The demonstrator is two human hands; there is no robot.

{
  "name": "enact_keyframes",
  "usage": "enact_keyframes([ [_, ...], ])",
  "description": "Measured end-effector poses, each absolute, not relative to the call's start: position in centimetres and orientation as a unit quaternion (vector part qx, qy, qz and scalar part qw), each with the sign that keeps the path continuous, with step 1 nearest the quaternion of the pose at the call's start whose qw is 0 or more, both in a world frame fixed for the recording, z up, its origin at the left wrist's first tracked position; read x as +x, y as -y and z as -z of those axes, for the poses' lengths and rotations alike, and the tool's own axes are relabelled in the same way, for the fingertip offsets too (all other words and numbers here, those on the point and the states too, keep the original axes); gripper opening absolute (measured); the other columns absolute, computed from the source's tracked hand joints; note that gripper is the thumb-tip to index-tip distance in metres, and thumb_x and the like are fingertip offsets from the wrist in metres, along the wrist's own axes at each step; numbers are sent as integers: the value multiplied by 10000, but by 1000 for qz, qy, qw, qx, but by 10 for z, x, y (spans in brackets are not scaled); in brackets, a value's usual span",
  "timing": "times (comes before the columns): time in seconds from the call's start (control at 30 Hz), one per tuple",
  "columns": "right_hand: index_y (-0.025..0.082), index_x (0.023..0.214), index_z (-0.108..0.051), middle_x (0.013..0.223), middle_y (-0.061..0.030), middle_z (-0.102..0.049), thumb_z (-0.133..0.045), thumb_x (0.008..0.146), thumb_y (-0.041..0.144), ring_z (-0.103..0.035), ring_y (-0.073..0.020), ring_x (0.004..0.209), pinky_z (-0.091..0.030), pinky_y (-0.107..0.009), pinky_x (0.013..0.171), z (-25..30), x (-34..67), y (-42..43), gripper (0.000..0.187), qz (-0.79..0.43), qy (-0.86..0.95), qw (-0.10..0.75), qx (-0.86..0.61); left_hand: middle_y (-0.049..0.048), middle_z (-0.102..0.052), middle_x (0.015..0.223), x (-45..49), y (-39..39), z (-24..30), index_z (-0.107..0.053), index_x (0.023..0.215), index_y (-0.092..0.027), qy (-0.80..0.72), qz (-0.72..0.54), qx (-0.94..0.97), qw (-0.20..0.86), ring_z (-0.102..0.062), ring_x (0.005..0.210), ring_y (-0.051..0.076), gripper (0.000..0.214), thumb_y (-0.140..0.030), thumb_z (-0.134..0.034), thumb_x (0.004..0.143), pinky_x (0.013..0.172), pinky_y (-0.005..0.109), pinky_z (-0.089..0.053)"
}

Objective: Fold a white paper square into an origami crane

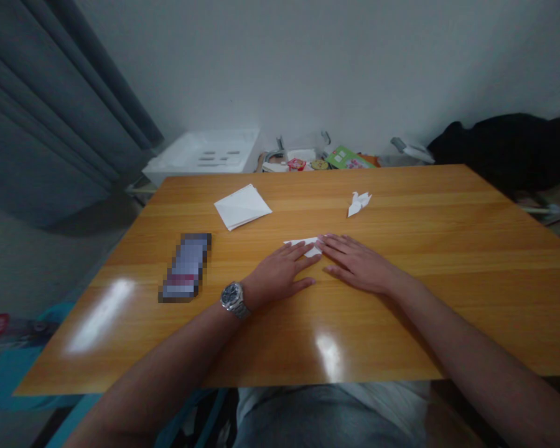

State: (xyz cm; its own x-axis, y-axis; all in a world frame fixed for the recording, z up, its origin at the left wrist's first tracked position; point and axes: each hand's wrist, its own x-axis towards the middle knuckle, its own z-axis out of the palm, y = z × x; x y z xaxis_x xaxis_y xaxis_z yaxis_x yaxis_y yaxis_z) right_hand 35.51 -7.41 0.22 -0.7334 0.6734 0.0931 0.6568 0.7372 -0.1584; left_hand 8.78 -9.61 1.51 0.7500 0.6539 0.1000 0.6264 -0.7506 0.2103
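Observation:
A small folded piece of white paper (pixel 313 251) lies flat on the wooden table, partly covered by my fingers. My left hand (pixel 282 274), with a metal watch (pixel 233 298) on its wrist, rests palm down with stretched fingers on the paper's left part. From the other side my right hand (pixel 357 264) lies flat, its fingertips touching the paper's right end. Both hands are open, and neither grips anything. Beyond my right hand stands a folded white paper crane (pixel 359 203). A small stack of white paper sheets (pixel 242 207) sits farther back on the left.
A phone with a blurred screen (pixel 185 267) lies on the table (pixel 448 218) at the left. Behind the table's far edge are a white plastic tray (pixel 205 152), a green packet (pixel 349 158) and other small items. Dark cloth (pixel 504 149) is heaped at the back right.

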Motion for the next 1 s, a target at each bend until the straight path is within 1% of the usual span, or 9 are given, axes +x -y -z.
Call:
enact_keyframes([
  [0.13, 270, 1586, -245, 1630, -87, -272, -362, 1012, 567, -265, -273, 1501, -240, -527, 1215, 1, 355, 76, 657, -84, 928, 63, -357, 72, -313, 1617, 87, 97, -15, -381, 1517, -257, -346, -77, 932, 72, -262, 1500, 260, 610, -583, -383, 1002, 1234, 465, -193],
  [0.3, 264, 1581, -266, 1636, -105, -233, -456, 941, 660, -254, -301, 1501, -232, -532, 1217, 0, 358, 76, 776, -87, 929, 56, -356, 57, -294, 1626, 85, 97, -13, -360, 1526, -276, -345, -78, 932, 80, -268, 1499, 251, 614, -595, -367, 1002, 1230, 448, -212],
  [0.37, 281, 1577, -276, 1634, -90, -244, -432, 957, 649, -256, -296, 1500, -235, -529, 1217, 1, 358, 75, 738, -87, 925, 55, -365, 54, -276, 1632, 84, 97, -12, -353, 1530, -283, -344, -75, 932, 85, -248, 1507, 250, 614, -598, -360, 1003, 1232, 452, -203],
  [0.5, 315, 1569, -285, 1627, -38, -273, -303, 1028, 564, -239, -254, 1508, -225, -511, 1224, 4, 360, 72, 596, -86, 911, 53, -401, 57, -240, 1644, 83, 97, -8, -316, 1545, -289, -344, -70, 932, 93, -202, 1522, 250, 617, -592, -352, 1008, 1233, 469, -188],
  [0.57, 309, 1570, -284, 1631, -27, -261, -264, 1037, 552, -228, -250, 1511, -230, -508, 1223, 6, 362, 69, 586, -78, 898, 52, -430, 63, -224, 1648, 84, 97, -8, -307, 1549, -283, -346, -70, 931, 93, -190, 1525, 252, 619, -586, -347, 1011, 1235, 472, -180],
  [0.67, 330, 1567, -288, 1634, -8, -249, -237, 1039, 548, -233, -253, 1510, -240, -512, 1218, 7, 365, 65, 573, -63, 880, 58, -467, 73, -212, 1650, 85, 99, -8, -312, 1549, -269, -350, -68, 930, 92, -179, 1527, 266, 631, -593, -347, 1008, 1237, 480, -171],
  [0.73, 331, 1566, -292, 1630, -9, -265, -229, 1038, 549, -248, -251, 1506, -247, -507, 1216, 8, 367, 63, 575, -57, 869, 64, -488, 77, -208, 1651, 85, 99, -8, -314, 1549, -264, -352, -67, 929, 93, -169, 1528, 275, 641, -601, -351, 1004, 1236, 487, -168],
  [0.83, 300, 1566, -308, 1623, -31, -289, -218, 1036, 546, -264, -253, 1501, -264, -501, 1210, 8, 370, 60, 591, -51, 850, 67, -520, 80, -206, 1651, 85, 100, -8, -308, 1551, -259, -353, -69, 928, 96, -161, 1530, 281, 656, -611, -352, 999, 1236, 493, -169],
  [1.0, 303, 1565, -310, 1621, -37, -298, -224, 1037, 533, -270, -251, 1500, -268, -514, 1205, 8, 372, 59, 582, -60, 842, 73, -532, 76, -222, 1648, 85, 100, -8, -317, 1545, -268, -350, -74, 929, 95, -173, 1527, 278, 639, -603, -348, 1002, 1232, 502, -174],
])
